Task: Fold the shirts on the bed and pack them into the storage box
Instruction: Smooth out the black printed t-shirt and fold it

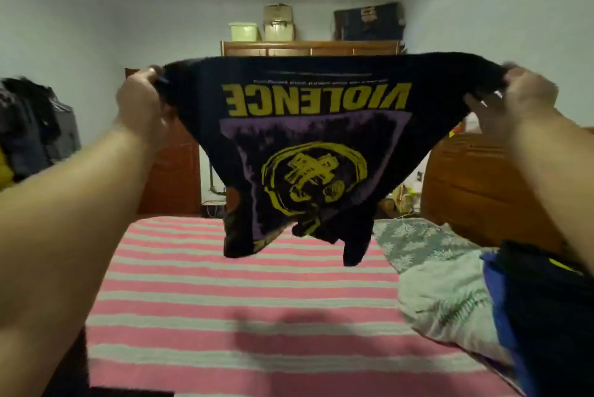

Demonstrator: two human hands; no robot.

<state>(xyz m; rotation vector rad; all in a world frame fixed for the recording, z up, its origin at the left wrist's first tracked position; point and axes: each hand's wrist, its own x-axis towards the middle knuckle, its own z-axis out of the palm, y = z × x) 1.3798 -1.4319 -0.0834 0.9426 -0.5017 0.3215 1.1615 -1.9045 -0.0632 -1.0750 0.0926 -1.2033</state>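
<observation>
Head view: left hand [141, 100] and right hand [527, 97] grasp shirt [308, 139] corners; below, bed [244, 316]; folding not begun.

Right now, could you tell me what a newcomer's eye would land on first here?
A black shirt with a yellow and purple print hangs upside down at centre, stretched in the air between the left hand and right hand, each with a grip on a corner. Below it lies the pink-and-white striped bed, with dark clothes piled at lower right.
</observation>
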